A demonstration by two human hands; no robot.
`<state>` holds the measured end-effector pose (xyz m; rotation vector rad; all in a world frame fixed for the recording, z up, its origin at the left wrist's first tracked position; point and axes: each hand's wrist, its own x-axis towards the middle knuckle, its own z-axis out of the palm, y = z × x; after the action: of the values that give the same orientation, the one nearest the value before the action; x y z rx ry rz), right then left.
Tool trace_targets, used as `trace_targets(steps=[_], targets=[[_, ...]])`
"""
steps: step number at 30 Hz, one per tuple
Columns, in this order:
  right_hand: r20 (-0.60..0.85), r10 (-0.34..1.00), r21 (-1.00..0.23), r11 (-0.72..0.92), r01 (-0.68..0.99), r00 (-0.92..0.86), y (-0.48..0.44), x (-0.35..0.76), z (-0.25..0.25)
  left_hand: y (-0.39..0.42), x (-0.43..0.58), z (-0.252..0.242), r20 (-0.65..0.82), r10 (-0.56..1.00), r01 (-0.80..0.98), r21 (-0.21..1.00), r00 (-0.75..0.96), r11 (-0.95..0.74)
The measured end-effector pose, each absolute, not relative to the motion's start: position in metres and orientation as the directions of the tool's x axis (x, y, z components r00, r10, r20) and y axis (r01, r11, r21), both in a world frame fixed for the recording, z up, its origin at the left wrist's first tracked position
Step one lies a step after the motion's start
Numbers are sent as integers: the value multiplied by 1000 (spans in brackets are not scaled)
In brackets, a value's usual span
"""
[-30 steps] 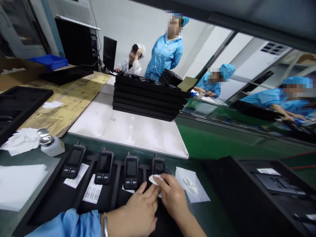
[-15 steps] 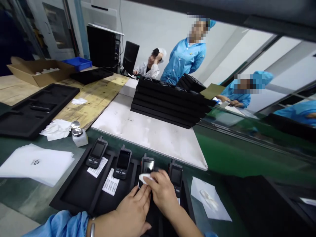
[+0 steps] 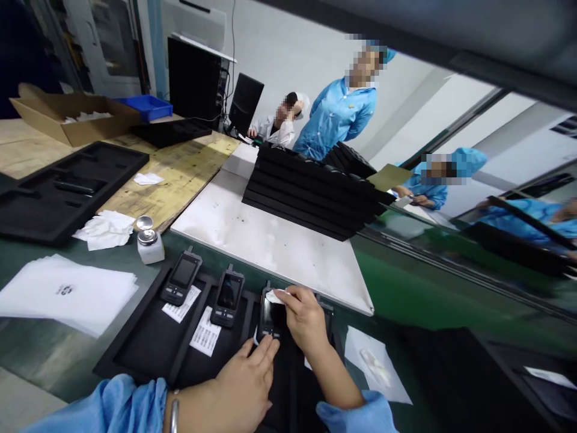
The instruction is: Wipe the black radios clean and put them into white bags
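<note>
Several black handheld radios with small screens stand in a row at the far edge of a black tray [image 3: 135,355]. My right hand [image 3: 307,319] pinches a white wipe [image 3: 276,296] against the upper screen of the third radio [image 3: 267,325]. Stretched out flat, the fingers of my left hand [image 3: 246,382] rest at that radio's lower end. To the left are the first radio [image 3: 181,276] and the second radio [image 3: 228,299], each with a printed label sheet [image 3: 206,332] below it. My right hand partly hides the fourth radio [image 3: 329,314].
Left of the tray are a dispenser bottle [image 3: 151,248], crumpled tissues [image 3: 106,230] and a stack of white sheets [image 3: 67,294]. A used wipe lies on white paper [image 3: 392,388] at right. Stacked black trays [image 3: 311,192] stand behind, with co-workers [image 3: 338,114] beyond.
My right hand has moved up with the wipe, from the radio's lower part to the top of its screen. My left hand stays near the radio's lower end.
</note>
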<state>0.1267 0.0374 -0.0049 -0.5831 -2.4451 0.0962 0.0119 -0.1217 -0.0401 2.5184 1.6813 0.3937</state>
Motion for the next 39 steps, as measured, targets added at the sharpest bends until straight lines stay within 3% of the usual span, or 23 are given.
trace_targets(steps=[4,9,15,20,25,29,31,35,39], targets=[[515,414,-246,910,333,-751,17,129,-4,-122,9,-44,205,902,875,235,381,-423],[472,520,-411,844,344,-712,13,110,9,-138,-14,-35,288,903,899,211,318,-384],[559,403,-247,915,319,-724,12,22,8,-170,-60,-34,226,972,973,204,59,-107],[488,281,-190,958,214,-826,-9,24,0,-175,-67,-41,237,968,960,240,86,-144],[526,303,-106,951,292,-795,4,34,1,-171,-69,-47,277,956,964,215,97,-160],[473,239,-79,970,229,-848,1,44,-11,-168,-72,-53,314,938,961,177,149,-212],[507,281,-55,954,294,-815,3,48,-12,-169,-73,-52,331,932,961,176,145,-212],[468,293,-103,955,278,-834,3,34,3,-182,-86,-40,367,928,969,202,59,-141],[502,276,-230,956,181,-820,-4,-12,14,-200,-115,-26,321,934,972,220,-155,86]])
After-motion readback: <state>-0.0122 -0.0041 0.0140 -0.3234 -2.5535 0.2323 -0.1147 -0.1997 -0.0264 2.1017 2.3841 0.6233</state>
